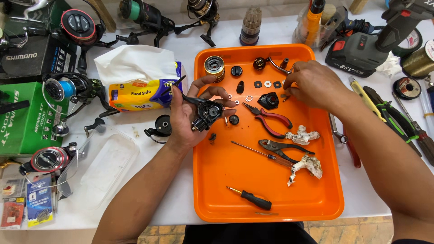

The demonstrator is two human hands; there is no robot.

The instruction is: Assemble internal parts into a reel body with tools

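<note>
In the left grip [192,115] (cupped) sits the reel body [207,114].

- We find open room on the orange tray [217,199] at its near left floor.
- Pliers [271,119], a screwdriver [251,197] and small parts crowd the tray's far end, blocking our hands.

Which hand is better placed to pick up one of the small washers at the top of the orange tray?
The right hand, probably. Its fingertips already rest among the small washers near the tray's far edge, while the left hand is occupied cradling the black reel body.
</note>
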